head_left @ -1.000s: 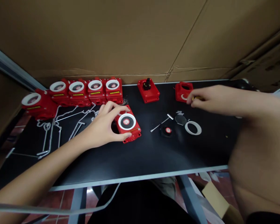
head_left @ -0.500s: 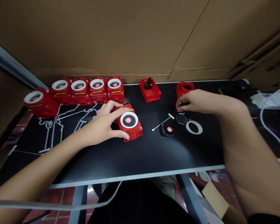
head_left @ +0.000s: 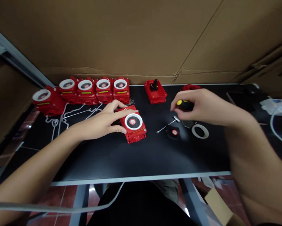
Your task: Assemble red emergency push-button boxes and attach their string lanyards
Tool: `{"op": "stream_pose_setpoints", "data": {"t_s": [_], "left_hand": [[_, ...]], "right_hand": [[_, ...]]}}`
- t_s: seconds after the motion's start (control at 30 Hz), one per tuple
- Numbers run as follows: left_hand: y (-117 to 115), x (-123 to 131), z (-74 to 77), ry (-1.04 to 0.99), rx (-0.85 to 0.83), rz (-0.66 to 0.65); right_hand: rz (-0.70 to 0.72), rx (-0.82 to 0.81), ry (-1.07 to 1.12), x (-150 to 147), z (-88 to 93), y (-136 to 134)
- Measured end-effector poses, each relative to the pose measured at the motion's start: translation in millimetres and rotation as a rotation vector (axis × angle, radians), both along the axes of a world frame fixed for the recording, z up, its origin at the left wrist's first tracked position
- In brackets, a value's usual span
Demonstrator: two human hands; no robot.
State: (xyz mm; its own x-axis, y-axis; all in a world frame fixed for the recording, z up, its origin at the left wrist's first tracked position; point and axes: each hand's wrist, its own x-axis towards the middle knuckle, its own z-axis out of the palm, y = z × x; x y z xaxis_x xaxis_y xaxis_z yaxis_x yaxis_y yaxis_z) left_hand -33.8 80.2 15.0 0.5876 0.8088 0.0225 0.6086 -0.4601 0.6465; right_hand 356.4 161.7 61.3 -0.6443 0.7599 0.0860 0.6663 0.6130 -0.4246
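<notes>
My left hand (head_left: 105, 121) grips a red alarm call-point box (head_left: 136, 137) from its left side, thumb at the near edge and fingers over the far part. The box has a white ring (head_left: 133, 121) round a dark disc with a red and white label. Above the table, my right hand (head_left: 194, 105) is closed around a screwdriver (head_left: 185, 104) whose black handle ends in yellow. Its shaft is not visible. Below that hand lie a small metal hammer (head_left: 168, 124), a black plate (head_left: 173, 132) with a red label, and a loose white ring (head_left: 200, 131).
Several assembled red boxes (head_left: 85, 91) stand in a row at the back left, with chains and metal rods before them. An open red housing (head_left: 155, 91) with a black part sits at the back middle. Another red piece (head_left: 191, 87) is partly behind my right hand. Cardboard (head_left: 122, 37) walls the back.
My right hand has lifted from beside the red piece at the back right, bringing the screwdriver up and toward the middle. My left hand stays on the box; the view has shifted slightly.
</notes>
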Motion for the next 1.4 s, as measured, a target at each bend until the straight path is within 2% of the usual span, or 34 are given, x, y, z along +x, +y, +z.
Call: {"op": "stream_pose_setpoints", "data": {"t_s": [0.07, 0.13, 0.2, 0.3, 0.4, 0.6, 0.77, 0.87, 1.07, 1.2, 1.4], "left_hand": [[1.6, -0.3, -0.9, -0.002, 0.023, -0.002], [2.3, 0.4, -1.1, 0.000, 0.058, -0.012], [1.8, 1.5, -0.3, 0.019, 0.094, -0.026], [-1.2, 2.9, 2.7, 0.062, 0.129, -0.020], [-4.4, 3.5, 6.1, 0.071, 0.131, 0.009], [-5.6, 5.3, 10.3, 0.009, 0.122, 0.009], [-5.6, 7.2, 8.9, -0.034, 0.107, 0.078], [-5.5, 7.4, 5.2, -0.059, 0.100, 0.097], [-2.1, 11.9, -4.7, -0.060, 0.115, 0.194], [2.8, 12.1, -7.7, -0.002, 0.155, 0.254], [4.7, 9.1, -6.9, -0.053, 0.156, 0.211]], "right_hand": [[0.113, -0.121, 0.177, -18.9, -0.5, -19.9], [0.207, -0.305, 0.237, -41.1, -6.5, -39.3], [0.189, -0.402, 0.267, -60.5, -16.3, -54.0], [0.158, -0.449, 0.314, -75.5, -30.4, -62.5], [0.148, -0.430, 0.304, -76.0, -37.1, -59.7], [0.145, -0.364, 0.318, -75.2, -36.5, -54.6], [0.103, -0.202, 0.511, -75.9, -35.5, -51.5], [0.080, -0.243, 0.596, -75.0, -34.9, -50.7], [0.080, -0.311, 0.530, -77.1, -33.4, -57.0], [0.135, -0.183, 0.493, -79.3, -34.3, -62.1], [0.157, -0.029, 0.497, -79.9, -34.1, -65.9]]}}
